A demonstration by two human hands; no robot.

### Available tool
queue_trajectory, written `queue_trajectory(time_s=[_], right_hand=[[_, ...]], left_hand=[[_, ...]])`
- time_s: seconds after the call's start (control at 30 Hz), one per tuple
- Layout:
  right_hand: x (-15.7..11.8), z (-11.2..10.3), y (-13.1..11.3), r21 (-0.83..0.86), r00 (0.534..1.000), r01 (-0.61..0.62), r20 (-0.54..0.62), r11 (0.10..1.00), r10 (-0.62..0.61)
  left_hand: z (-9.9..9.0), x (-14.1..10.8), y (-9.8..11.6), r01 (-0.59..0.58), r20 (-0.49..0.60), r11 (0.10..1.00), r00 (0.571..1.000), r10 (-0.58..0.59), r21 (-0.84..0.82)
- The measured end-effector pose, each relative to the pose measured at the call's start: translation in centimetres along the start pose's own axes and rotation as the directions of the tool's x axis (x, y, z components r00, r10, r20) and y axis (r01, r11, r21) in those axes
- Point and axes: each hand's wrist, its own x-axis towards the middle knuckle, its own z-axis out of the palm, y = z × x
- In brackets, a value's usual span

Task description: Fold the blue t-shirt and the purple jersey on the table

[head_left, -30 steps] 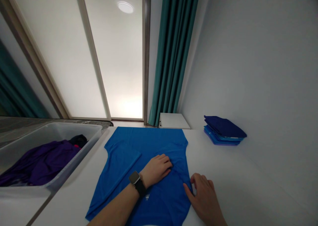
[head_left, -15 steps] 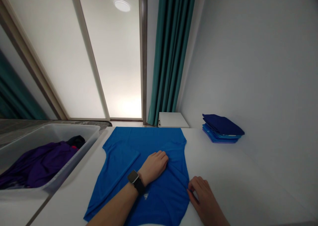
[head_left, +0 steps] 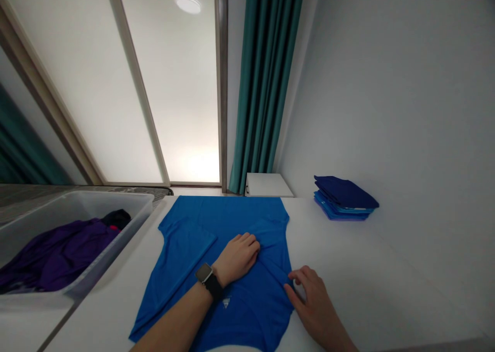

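A blue T-shirt (head_left: 247,212) lies spread on the white table, with a small pale logo near its lower middle. My left hand (head_left: 237,256) rests on the middle of the shirt, fingers curled into the cloth and creases running from them to the right. A dark watch is on that wrist. At the shirt's right edge is my right hand (head_left: 311,300), its thumb and forefinger a little apart over the cloth's border, holding nothing that I can see.
On the left stands a translucent plastic bin (head_left: 143,207) with purple and dark clothes (head_left: 73,249) inside. A stack of folded blue clothes (head_left: 346,200) sits at the back right by the wall. Behind the table are a white cabinet (head_left: 268,184) and a teal curtain (head_left: 266,83).
My right hand has shifted slightly up and left along the shirt's edge, and its thumb and forefinger have parted. My left hand stays in the same place on the cloth.
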Motion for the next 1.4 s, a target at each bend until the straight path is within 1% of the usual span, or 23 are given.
queue_trajectory(time_s=[0.1,0.23,0.3,0.37,0.43,0.57,0.63,0.73,0.8,0.87,0.93,1.03,1.13,1.2,1.27,1.33,1.4], right_hand=[[0.2,-0.2,-1.0,0.070,0.996,-0.035,0.080,0.997,0.029],[0.0,-0.5,-1.3,0.139,0.973,-0.167,0.182,0.976,0.140],[-0.2,-0.5,-1.2,0.173,0.962,-0.223,0.199,0.959,0.188],[-0.3,-0.5,-1.1,0.198,0.963,-0.237,0.178,0.951,0.203],[-0.4,-0.6,-1.0,0.179,0.972,-0.220,0.128,0.959,0.199],[0.0,-0.9,-0.3,0.027,0.986,-0.164,0.020,0.986,0.163],[0.2,-1.0,0.4,-0.059,0.992,-0.129,0.000,0.990,0.129],[0.2,-1.0,1.6,-0.138,0.995,-0.087,0.029,0.987,0.092],[0.0,-1.0,2.1,-0.148,0.994,-0.084,0.062,0.985,0.093],[-0.2,-1.1,2.2,-0.120,0.991,-0.099,0.081,0.988,0.109],[-0.4,-1.3,2.2,-0.049,0.989,-0.129,0.073,0.990,0.132],[-0.6,-1.8,2.0,0.107,0.981,-0.185,0.088,0.977,0.176],[-0.9,-2.1,1.5,0.187,0.970,-0.222,0.141,0.957,0.197],[-1.1,-2.0,1.3,0.161,0.971,-0.217,0.136,0.963,0.197],[-1.3,-1.8,1.1,0.096,0.977,-0.191,0.111,0.977,0.180],[-1.4,-1.5,1.1,0.021,0.986,-0.143,0.085,0.990,0.140],[-1.5,-1.3,1.1,-0.047,0.995,-0.074,0.057,0.996,0.077]], left_hand=[[-0.1,0.0,0.2,0.017,-0.028,0.999,0.999,-0.018,-0.034],[0.0,0.1,0.2,0.032,-0.053,0.997,0.998,-0.035,-0.070],[0.1,0.1,0.2,0.038,-0.063,0.996,0.997,-0.043,-0.083],[0.2,0.1,0.2,0.042,-0.070,0.995,0.996,-0.048,-0.091],[0.3,0.1,0.2,0.041,-0.070,0.995,0.996,-0.047,-0.091],[0.3,0.2,0.3,0.019,-0.062,0.997,0.998,-0.024,-0.072],[0.0,0.3,0.5,-0.010,-0.061,0.999,0.998,0.007,-0.048],[-0.8,0.6,1.7,-0.101,-0.028,0.995,0.995,0.101,-0.018],[-1.4,0.6,3.1,-0.179,0.025,0.984,0.983,0.179,-0.026],[-1.7,0.4,4.9,-0.235,0.077,0.970,0.968,0.239,-0.054],[-1.9,-0.2,6.8,-0.256,0.108,0.963,0.958,0.264,-0.081],[-1.8,-1.6,9.0,-0.247,0.139,0.963,0.955,0.261,-0.109],[-1.7,-2.6,10.2,-0.224,0.172,0.966,0.954,0.245,-0.132],[-1.6,-2.9,10.5,-0.183,0.193,0.972,0.959,0.210,-0.149],[-1.5,-3.0,10.7,-0.128,0.204,0.976,0.965,0.163,-0.174],[-1.3,-3.1,10.8,-0.088,0.209,0.974,0.969,0.132,-0.208],[-1.2,-3.3,10.8,-0.081,0.215,0.967,0.967,0.135,-0.243]])
